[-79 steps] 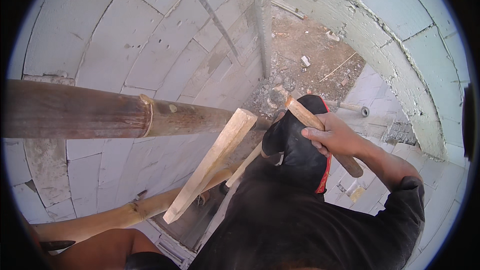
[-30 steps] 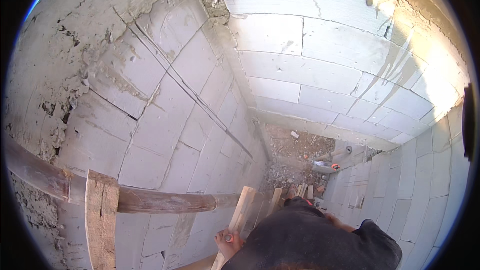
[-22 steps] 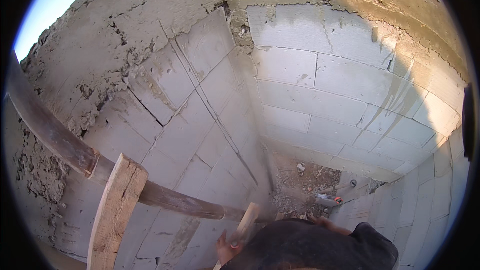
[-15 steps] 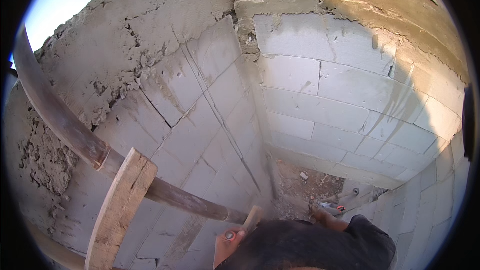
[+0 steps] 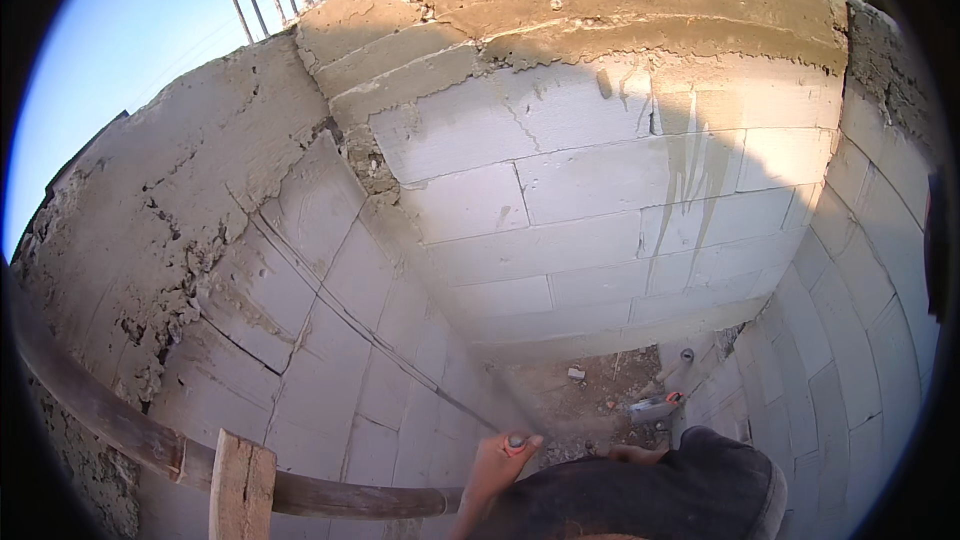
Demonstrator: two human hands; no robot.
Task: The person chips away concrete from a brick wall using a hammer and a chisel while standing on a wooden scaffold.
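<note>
My left hand [image 5: 490,468] is closed around a tool handle with a round grey butt [image 5: 515,442] and a reddish ring. It is low beside the left block wall [image 5: 320,360], near the bottom end of a pair of long slanting grooves [image 5: 345,313]. A blurred dark streak runs out past the hand amid dust, so the tool's working end cannot be made out. Dark clothing [image 5: 640,488] covers the lower middle. A bit of bare limb [image 5: 638,453] shows beyond it, seemingly a foot. No right hand can be made out.
A brown round pole [image 5: 350,500] crosses the lower left, with a wooden board [image 5: 242,485] against it. On the rubble floor [image 5: 600,385] lies a grey tool with a red part [image 5: 655,407], near a pipe end [image 5: 687,355]. Block walls stand ahead [image 5: 600,170] and right [image 5: 830,360].
My view has swung right, so the walls and pole sit farther left. The left hand still grips the handle. A short wooden piece seen beside it earlier no longer shows.
</note>
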